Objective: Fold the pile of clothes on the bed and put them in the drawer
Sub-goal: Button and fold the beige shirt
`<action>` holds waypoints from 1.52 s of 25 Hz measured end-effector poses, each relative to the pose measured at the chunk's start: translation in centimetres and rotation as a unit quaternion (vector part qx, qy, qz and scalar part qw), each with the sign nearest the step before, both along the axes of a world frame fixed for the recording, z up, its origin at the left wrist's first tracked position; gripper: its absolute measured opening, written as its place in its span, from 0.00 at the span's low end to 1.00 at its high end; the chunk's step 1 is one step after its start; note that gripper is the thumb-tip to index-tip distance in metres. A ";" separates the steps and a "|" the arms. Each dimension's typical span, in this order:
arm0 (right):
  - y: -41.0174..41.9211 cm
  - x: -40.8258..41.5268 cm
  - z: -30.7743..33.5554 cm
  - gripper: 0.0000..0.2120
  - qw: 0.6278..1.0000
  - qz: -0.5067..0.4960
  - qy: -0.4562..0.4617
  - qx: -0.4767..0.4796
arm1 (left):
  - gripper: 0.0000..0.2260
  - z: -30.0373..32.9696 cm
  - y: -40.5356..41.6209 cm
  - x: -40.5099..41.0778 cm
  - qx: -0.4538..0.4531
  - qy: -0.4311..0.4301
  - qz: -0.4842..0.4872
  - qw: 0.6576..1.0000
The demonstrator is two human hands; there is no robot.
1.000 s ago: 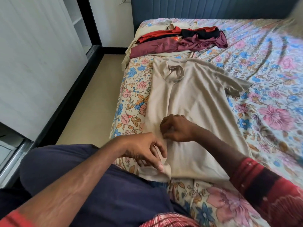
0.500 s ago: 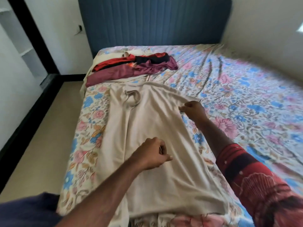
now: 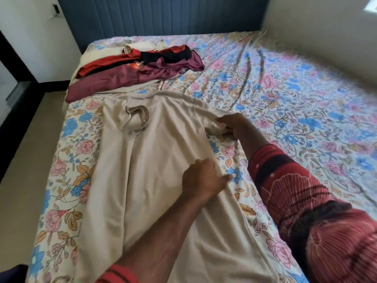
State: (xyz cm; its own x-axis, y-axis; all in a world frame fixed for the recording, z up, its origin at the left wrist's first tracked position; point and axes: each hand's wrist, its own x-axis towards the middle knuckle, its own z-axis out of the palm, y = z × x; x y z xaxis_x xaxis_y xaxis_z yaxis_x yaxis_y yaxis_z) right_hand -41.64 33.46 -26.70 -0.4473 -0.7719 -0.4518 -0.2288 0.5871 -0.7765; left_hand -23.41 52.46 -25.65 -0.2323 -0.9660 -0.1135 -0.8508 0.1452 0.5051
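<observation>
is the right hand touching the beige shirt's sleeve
Touching. The head view shows the right hand gripping the bunched sleeve of the beige shirt, fabric between its fingers.

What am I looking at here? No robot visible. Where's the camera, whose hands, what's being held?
There is no machine: a person wears one wide-angle camera on the head, looking forward and down, so the arms come in from the bottom of the picture. The surface is a bed with a floral sheet. A beige T-shirt is spread flat on it, collar away from the person. The right hand grips the shirt's right sleeve, bunching it. The left hand pinches the shirt's right side edge lower down. It looks like the start of a fold, though that is a guess. Farther up the bed lies a pile of clothes, maroon, red, black and cream, not yet folded. No drawer is visible.
</observation>
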 end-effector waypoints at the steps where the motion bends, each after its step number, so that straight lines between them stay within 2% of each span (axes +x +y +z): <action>1: -0.4 -0.1 -0.3 0.22 1.000 0.007 0.030 0.005 | 0.28 0.0 0.3 -0.8 0.014 -0.027 -0.001 1.000; 3: -1.2 0.0 -1.1 0.25 0.999 0.012 0.040 -0.005 | 0.30 -0.2 0.3 -1.8 0.043 -0.044 0.020 0.998; 5: -1.2 0.6 -1.1 0.20 0.999 0.006 0.004 -0.050 | 0.24 -0.3 -0.2 -1.8 0.073 -0.034 0.048 0.996; 7: -1.0 0.9 -0.7 0.20 0.994 -0.039 -0.021 -0.103 | 0.18 -0.6 -0.3 -1.5 0.098 -0.012 0.065 0.993; 9: -1.1 1.0 -0.1 0.22 0.985 -0.066 -0.052 -0.152 | 0.14 -0.5 -0.1 -0.8 0.132 0.047 0.076 0.987; 11: -1.1 1.6 0.9 0.14 0.980 -0.059 -0.055 -0.184 | 0.14 -0.2 0.1 0.3 0.174 0.139 0.087 0.971; 12: -1.3 2.0 1.5 0.08 0.979 -0.051 -0.035 -0.194 | 0.12 0.0 0.1 1.0 0.199 0.199 0.097 0.955; 13: -1.8 2.7 2.1 0.07 0.978 -0.039 -0.004 -0.206 | 0.11 0.2 0.1 1.8 0.231 0.266 0.110 0.929; 16: -3.5 6.8 5.2 0.16 0.960 0.016 0.147 -0.237 | 0.07 0.6 0.0 5.0 0.325 0.398 0.164 0.842; 18: -4.8 11.3 6.8 0.16 0.947 0.077 0.200 -0.239 | 0.06 0.6 0.0 7.4 0.342 0.435 0.199 0.809; 19: -5.0 14.1 7.5 0.16 0.946 0.117 0.191 -0.233 | 0.07 0.4 0.0 8.7 0.343 0.451 0.214 0.795; 22: -4.2 22.2 7.8 0.19 0.939 0.288 0.050 -0.184 | 0.07 -0.6 0.3 12.3 0.338 0.479 0.249 0.771; 24: -2.2 24.8 7.4 0.16 0.912 0.344 0.081 -0.207 | 0.08 -1.1 0.5 13.8 0.342 0.498 0.264 0.752; 26: 1.7 24.3 6.4 0.08 0.889 0.342 0.142 -0.269 | 0.07 -1.4 0.4 14.4 0.338 0.508 0.266 0.746; 28: 7.8 21.4 4.7 0.07 0.874 0.327 0.206 -0.295 | 0.07 -1.4 0.3 14.5 0.329 0.501 0.271 0.753; 31: 18.5 16.1 2.6 0.11 0.866 0.392 0.242 -0.195 | 0.09 -1.1 0.3 14.2 0.313 0.473 0.262 0.781; 34: 24.2 13.6 1.7 0.16 0.819 0.492 0.287 -0.068 | 0.09 -1.0 0.1 13.8 0.317 0.460 0.274 0.782; 36: 26.1 12.8 2.3 0.15 0.807 0.509 0.292 -0.070 | 0.08 -0.9 0.2 13.5 0.316 0.466 0.288 0.774; 38: 27.8 12.2 3.7 0.15 0.807 0.525 0.254 -0.093 | 0.07 -1.0 0.7 13.1 0.301 0.472 0.291 0.776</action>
State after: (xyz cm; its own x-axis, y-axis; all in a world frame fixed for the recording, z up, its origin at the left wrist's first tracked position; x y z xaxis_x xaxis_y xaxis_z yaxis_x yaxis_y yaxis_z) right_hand -29.40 61.27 -23.04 0.4058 -0.8796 -0.2484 -0.8409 -0.2529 -0.4784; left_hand -10.27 53.14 -26.66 -0.0312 -0.7767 -0.6290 0.1063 -0.6284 0.7706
